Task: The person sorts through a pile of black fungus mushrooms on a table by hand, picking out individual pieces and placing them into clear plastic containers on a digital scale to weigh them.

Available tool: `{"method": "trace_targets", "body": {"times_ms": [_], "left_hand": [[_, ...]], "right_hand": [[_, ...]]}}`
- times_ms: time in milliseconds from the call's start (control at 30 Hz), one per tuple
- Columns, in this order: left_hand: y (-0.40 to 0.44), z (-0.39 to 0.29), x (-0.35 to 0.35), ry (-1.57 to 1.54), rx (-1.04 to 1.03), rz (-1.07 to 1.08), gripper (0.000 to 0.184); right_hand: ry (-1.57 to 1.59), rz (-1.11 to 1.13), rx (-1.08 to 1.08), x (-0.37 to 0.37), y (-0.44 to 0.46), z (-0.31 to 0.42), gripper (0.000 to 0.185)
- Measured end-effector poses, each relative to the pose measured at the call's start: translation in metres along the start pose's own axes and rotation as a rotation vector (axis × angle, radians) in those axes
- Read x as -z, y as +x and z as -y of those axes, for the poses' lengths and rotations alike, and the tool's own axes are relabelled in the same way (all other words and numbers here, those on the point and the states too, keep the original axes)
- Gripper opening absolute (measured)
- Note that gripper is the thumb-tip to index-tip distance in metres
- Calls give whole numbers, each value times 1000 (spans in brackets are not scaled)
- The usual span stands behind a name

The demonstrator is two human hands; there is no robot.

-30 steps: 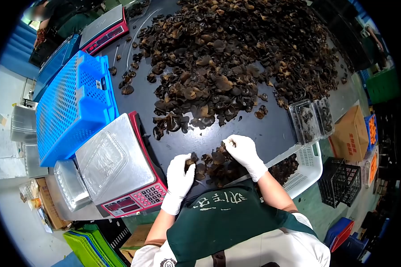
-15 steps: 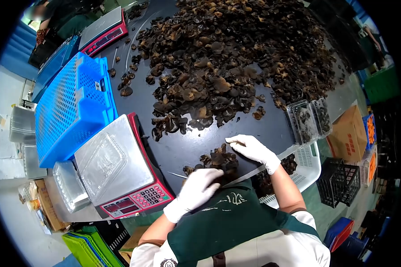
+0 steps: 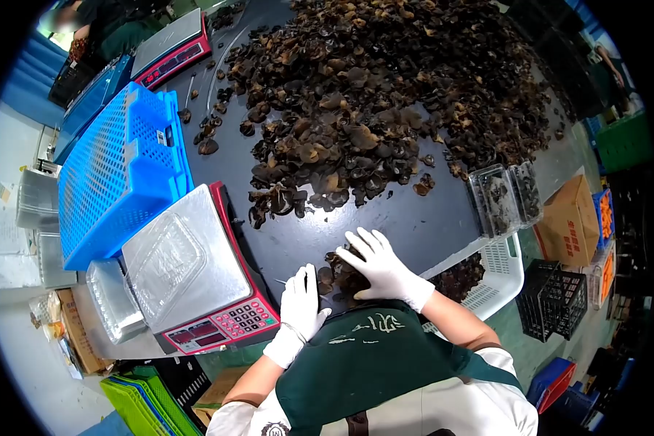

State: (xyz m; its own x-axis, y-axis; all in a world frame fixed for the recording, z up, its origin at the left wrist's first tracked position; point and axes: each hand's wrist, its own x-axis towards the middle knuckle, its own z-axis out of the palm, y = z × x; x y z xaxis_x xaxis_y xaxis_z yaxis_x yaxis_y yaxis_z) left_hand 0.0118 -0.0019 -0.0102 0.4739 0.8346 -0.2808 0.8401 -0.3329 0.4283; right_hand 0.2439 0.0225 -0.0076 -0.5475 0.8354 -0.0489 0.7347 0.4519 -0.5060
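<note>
Both my hands wear white gloves. My right hand has its fingers spread and lies over a small heap of black wood ear mushrooms at the table's near edge, covering part of it. At the left side of that heap, my left hand is open, fingers stretched forward and thumb apart. A thin light strip shows by its fingertips. Beyond the hands, a large pile of wood ear mushrooms spreads over the dark table.
A scale with a clear plastic tray on its plate stands left, beside a blue perforated crate. Filled clear boxes sit at the right edge. Below is a white basket with mushrooms. People's arms show at the far edges.
My right hand has come left and nearer, onto the small heap, its fingers spreading. My left hand has drawn back leftward off the heap, its fingers now pointing forward.
</note>
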Motion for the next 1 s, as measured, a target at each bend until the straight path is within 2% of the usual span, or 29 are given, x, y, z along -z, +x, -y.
{"method": "trace_targets", "body": {"times_ms": [133, 200, 233, 267, 333, 367, 433, 467, 567, 633, 667, 767, 800, 933, 1000], "left_hand": [[1, 5, -6, -69, -21, -71, 99], [2, 5, -5, -122, 45, -50, 81], [1, 7, -6, -121, 45, -52, 81], [2, 10, -9, -139, 40, -89, 73], [2, 13, -15, -202, 15, -197, 56], [2, 15, -16, -205, 24, -201, 56], [5, 19, -16, -308, -17, -262, 50], [7, 19, -16, -399, -1, -282, 46], [8, 18, -13, -525, 1, -321, 42], [9, 15, -13, -543, -29, -324, 42], [11, 12, -14, -562, -60, -329, 42], [14, 11, -30, -420, -168, -339, 48], [14, 7, -30, -386, -194, -318, 52], [18, 3, -18, -170, -435, -143, 63], [25, 6, -19, -162, -542, -80, 54]], "right_hand": [[-21, 10, 121, -4, 25, 13, 87], [-7, -42, 179, -14, 29, 11, 66], [20, -98, 215, -17, 31, 9, 55], [18, -98, 219, -21, 30, 5, 55], [156, -98, 233, -29, 23, -5, 32], [157, -91, 240, -34, 20, -10, 32], [462, -484, 126, -34, 18, -14, 24], [512, -624, 58, -30, 15, -16, 25], [745, -775, -327, -19, -3, -32, 23], [860, -754, -484, -15, -17, -40, 23], [970, -732, -431, -15, -24, -41, 22], [334, -613, -145, -25, -42, -42, 39], [238, -512, -162, -26, -48, -34, 47], [-4, -283, -64, -23, -49, -7, 58], [-90, -234, -47, -24, -43, -3, 60]]}}
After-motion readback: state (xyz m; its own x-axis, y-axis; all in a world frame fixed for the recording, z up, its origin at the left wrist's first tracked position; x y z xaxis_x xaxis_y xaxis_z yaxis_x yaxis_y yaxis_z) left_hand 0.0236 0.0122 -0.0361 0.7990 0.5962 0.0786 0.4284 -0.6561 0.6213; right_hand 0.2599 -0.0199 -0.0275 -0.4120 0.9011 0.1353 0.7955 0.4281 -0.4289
